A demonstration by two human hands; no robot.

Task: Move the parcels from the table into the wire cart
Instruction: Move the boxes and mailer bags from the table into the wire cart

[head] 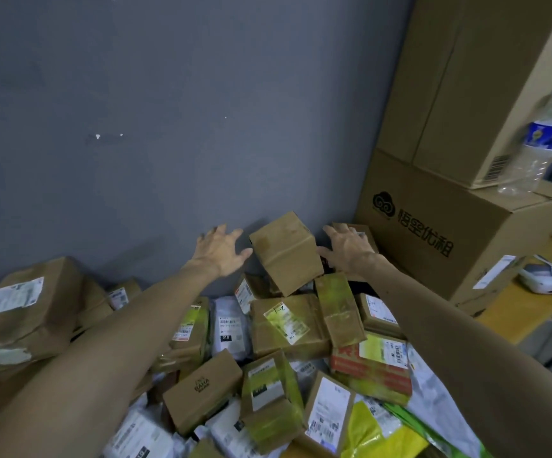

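Two big cartons (466,226) stand stacked at the table's (516,319) far corner against the wall, likely parked clear of the work. The heap of parcels (288,325) fills the lower view. No cart wire shows, so I cannot tell what carries it. At the heap's far edge a small brown box (284,252) sits tilted on top. The left hand (221,252) and right hand (347,249) flank it, fingers spread, gripping nothing, probably set to clasp both sides.
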